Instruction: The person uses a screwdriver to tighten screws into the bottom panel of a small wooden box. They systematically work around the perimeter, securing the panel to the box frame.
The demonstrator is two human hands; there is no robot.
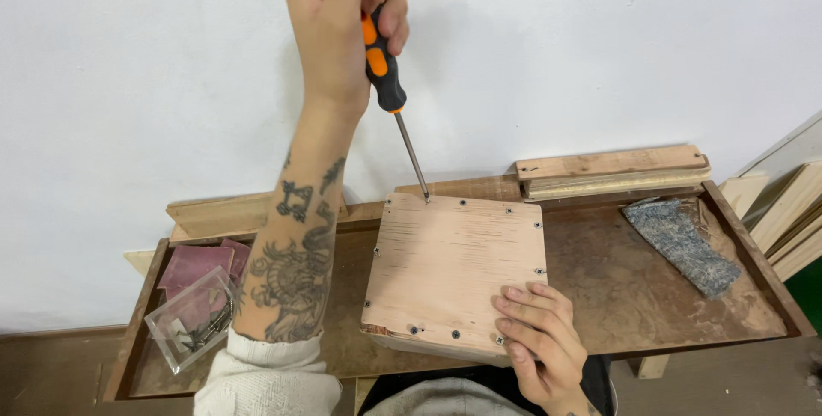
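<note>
Nearest the lens, right hand (pixel 538 339) pressed flat, fingers (pixel 524 307) spread on the near right corner of a plywood box (pixel 454 270) rimmed with small screws. Left hand (pixel 342 14) raised high, fingers wrapped tight around the orange-and-black handle of a screwdriver (pixel 387 74), shaft slanting down, tip set on a screw at the box's far edge. Box resting tilted in the middle of a shallow wooden tray (pixel 642 296) serving as the desk. Left of the tattooed forearm, a clear plastic container (pixel 184 322) holding what are probably screws, beside pinkish pads (pixel 193 266). At right, a grey cloth strip (pixel 682 245); wooden boards (pixel 612 170) stacked against the white wall (pixel 154 82).
</note>
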